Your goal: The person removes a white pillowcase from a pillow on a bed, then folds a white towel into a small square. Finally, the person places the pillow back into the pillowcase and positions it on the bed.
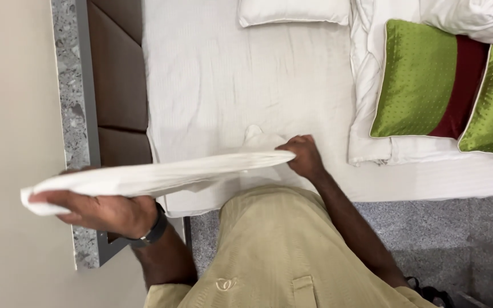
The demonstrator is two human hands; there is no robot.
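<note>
A white cloth (155, 177), folded into a long narrow band, is stretched taut between the two hands above the near edge of the bed (292, 85). One end is grasped in the left grip (101, 212): the fingers are curled up from beneath, and the cloth's rounded end is wrapped over the fingertips, just beyond the grip. A dark band (152, 231) is worn on the wrist behind that grip. The other end is pinched in the right grip (302, 155), which is clenched on the fabric with the knuckles turned upward; a small peak of loose cloth is raised just beside this grip, on the side facing the left one.

Beneath the right grip the white bed sheet is spread, lightly creased. Beyond it, at the far edge of the picture, a white pillow (293, 11) is laid flat. Well apart from the right grip, on its outer side, a bunched white duvet (366, 74) is seen, and on it two green cushions with dark red panels (423, 80) are set side by side. Below the left grip a speckled grey stone ledge (72, 102) and a brown padded headboard (118, 74) are found, with a plain pale wall further out. Between the two arms the person's olive shirt (281, 251) is seen, with grey floor (457, 234) beside it.
</note>
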